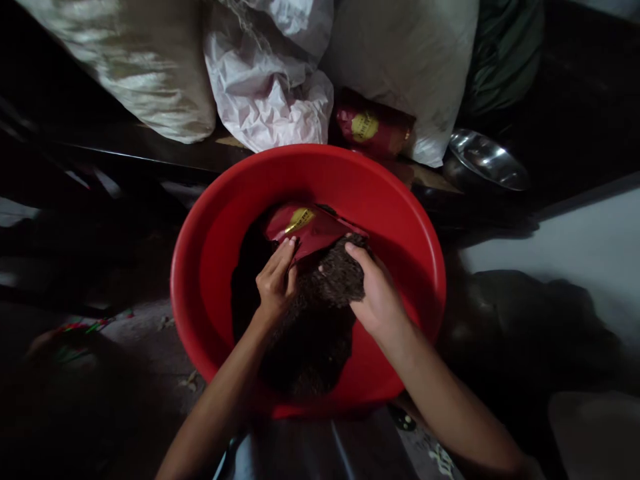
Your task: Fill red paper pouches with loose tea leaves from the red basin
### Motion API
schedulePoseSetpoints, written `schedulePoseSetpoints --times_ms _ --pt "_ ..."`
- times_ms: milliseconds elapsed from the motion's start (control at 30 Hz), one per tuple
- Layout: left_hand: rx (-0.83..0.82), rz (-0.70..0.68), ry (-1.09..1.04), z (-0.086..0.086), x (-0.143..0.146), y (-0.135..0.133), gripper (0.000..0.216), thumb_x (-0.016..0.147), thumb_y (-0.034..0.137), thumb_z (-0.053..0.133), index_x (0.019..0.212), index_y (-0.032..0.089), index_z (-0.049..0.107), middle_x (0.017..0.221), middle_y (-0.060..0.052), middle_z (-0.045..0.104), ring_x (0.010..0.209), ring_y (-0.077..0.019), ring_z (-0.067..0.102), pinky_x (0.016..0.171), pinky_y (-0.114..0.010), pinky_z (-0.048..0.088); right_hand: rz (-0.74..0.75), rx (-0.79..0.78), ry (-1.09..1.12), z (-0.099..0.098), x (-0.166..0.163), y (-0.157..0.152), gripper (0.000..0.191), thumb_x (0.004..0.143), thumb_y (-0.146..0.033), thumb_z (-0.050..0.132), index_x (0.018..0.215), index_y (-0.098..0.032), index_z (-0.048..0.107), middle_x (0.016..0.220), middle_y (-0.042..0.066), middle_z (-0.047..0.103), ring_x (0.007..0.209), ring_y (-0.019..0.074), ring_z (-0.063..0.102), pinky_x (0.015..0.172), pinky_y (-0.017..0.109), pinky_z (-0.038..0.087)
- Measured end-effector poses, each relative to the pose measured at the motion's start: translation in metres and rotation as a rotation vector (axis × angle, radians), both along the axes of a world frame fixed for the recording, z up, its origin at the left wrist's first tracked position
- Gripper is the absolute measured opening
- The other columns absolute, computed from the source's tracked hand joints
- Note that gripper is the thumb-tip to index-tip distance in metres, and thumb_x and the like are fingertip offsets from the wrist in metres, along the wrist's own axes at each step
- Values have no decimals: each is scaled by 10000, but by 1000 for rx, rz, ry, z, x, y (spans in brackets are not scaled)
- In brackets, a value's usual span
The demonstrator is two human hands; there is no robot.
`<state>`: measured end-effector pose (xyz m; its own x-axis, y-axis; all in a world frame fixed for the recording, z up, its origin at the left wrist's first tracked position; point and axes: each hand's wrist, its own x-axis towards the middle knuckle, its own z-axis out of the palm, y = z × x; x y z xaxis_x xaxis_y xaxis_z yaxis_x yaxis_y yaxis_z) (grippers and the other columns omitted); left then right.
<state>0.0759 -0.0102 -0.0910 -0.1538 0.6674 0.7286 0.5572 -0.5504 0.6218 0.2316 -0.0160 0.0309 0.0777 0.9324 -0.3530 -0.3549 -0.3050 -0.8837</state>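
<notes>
A large red plastic tub (187, 280) holds a heap of dark, loose, dried leaf-like bits (315, 360), perhaps tea. On the heap lies a dark red foil bag (320, 230) with a gold label, its mouth turned toward me. My left hand (277, 277) pinches the bag's near edge between thumb and fingers. In my right hand (375, 287) is a cupped handful of the dark bits, right at the bag's mouth, with the thumb over the top. Most of that hand's fingers are hidden under the handful.
Behind the tub, on a low dark ledge, stand large pale woven sacks (395, 60) and a crumpled white sack (270, 93). Another red bag (373, 127) with a gold label lies between them. A shiny metal bowl (487, 160) sits at the right.
</notes>
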Motion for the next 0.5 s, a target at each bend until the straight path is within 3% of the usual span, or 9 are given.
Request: schedulePoseSetpoints --times_ms 67,167,300,400,500 --pt "-16 57 -65 1 2 0 453 1014 165 503 1452 195 617 1357 -92 720 1268 -204 694 1115 -387 575 56 47 -41 -3 -6 3 356 888 -451 619 1178 -246 586 1070 30 736 1013 214 719 878 415 621" --pt "-43 149 -144 3 2 1 409 1029 197 497 1405 164 655 1304 -98 744 1185 -196 738 1047 -340 610 143 103 -104 -2 -6 2 464 887 -376 575 1335 -253 572 1224 50 715 1109 217 697 923 428 616" --pt "-43 156 -184 5 0 2 402 1023 185 516 1396 149 661 1310 -106 737 1180 -201 740 1049 -336 607 189 56 -176 1 15 -1 483 835 -371 634 1304 -256 651 1292 75 681 1143 261 690 817 437 650" --pt "-46 141 -197 4 1 1 400 1021 186 523 1394 156 662 1302 -104 742 1175 -200 743 1040 -339 615 59 65 -250 -13 36 2 393 810 -391 656 1159 -219 715 1184 90 717 1056 277 718 692 403 661" --pt "-46 96 -160 0 7 -1 405 1021 189 517 1400 171 657 1309 -101 743 1178 -194 742 1038 -346 620 -224 213 -380 -48 46 9 336 819 -346 605 1109 -206 700 966 59 744 905 224 724 620 336 645"
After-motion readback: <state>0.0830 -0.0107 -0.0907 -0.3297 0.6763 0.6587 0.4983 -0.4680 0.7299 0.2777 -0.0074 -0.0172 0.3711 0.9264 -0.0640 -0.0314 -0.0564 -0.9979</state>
